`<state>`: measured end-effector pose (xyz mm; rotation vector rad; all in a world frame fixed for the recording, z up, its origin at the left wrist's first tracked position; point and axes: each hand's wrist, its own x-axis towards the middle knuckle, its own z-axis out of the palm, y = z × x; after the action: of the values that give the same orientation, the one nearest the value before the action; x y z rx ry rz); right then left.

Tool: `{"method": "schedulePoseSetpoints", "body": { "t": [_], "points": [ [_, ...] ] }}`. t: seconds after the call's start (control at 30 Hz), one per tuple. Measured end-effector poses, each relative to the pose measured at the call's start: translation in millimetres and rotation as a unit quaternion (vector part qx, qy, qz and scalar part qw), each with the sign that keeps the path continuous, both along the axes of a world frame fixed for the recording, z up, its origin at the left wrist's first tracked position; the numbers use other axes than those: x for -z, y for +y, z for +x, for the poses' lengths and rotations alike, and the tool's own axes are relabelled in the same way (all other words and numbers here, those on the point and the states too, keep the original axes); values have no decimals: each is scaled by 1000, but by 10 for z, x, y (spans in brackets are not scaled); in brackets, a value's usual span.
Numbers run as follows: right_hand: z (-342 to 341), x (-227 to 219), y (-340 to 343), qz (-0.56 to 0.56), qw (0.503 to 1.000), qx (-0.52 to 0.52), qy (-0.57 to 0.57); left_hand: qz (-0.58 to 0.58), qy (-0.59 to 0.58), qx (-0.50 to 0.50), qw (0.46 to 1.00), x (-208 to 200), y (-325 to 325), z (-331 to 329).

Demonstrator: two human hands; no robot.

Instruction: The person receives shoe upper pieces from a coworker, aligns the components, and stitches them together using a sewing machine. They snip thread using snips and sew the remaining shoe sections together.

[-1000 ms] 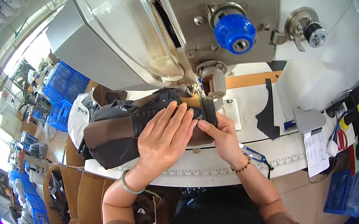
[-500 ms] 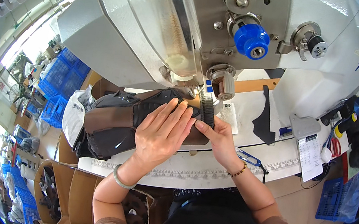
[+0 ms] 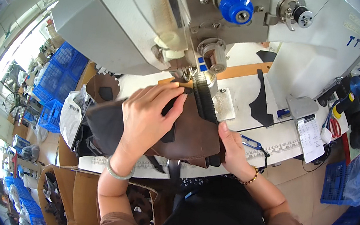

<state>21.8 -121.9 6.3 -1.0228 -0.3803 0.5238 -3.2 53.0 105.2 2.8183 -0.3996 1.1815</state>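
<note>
Left grip [image 3: 145, 117]: my hand lies flat and spread on the brown leather piece [image 3: 190, 134], fingers pointing toward the needle, pressing it down rather than clasping it.
Right grip [image 3: 230, 148]: my fingers pinch the near right edge of the leather piece, by the black ribbed strip [image 3: 204, 102].
Leather piece: it lies on the desk [image 3: 246, 91] near the front edge, its far end under the head of the sewing machine [image 3: 191, 27].
Ribbed strip: it runs along the right side of the leather, from the needle back toward my right hand.
Scissors [image 3: 251, 143]: blue-handled, just right of my right hand, by the ruler along the desk's front edge.
Dark cut piece [image 3: 260, 106]: flat on the desk, right of the machine's base.
Blue crates [image 3: 59, 78]: stacked beyond the desk's left edge.
</note>
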Motion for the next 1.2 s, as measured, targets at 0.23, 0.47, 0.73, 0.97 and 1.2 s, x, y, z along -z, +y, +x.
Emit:
{"method": "schedulePoseSetpoints", "body": {
  "t": [0.23,0.47,0.73,0.97,1.2],
  "points": [
    [363,20,214,-52,994,-47,-89,-51,-81,3,995,346,-12,6],
    [571,-35,278,39,994,-66,-84,-84,-62,-2,995,323,-51,-32],
    [687,93,276,38,985,-94,-142,-46,-84,-10,995,412,-96,12],
    [724,112,279,64,985,-105,-123,-50,-97,-32,993,427,-162,29],
    [781,169,236,85,979,-141,-117,-60,-123,-74,988,496,-268,42]
  ]
}}
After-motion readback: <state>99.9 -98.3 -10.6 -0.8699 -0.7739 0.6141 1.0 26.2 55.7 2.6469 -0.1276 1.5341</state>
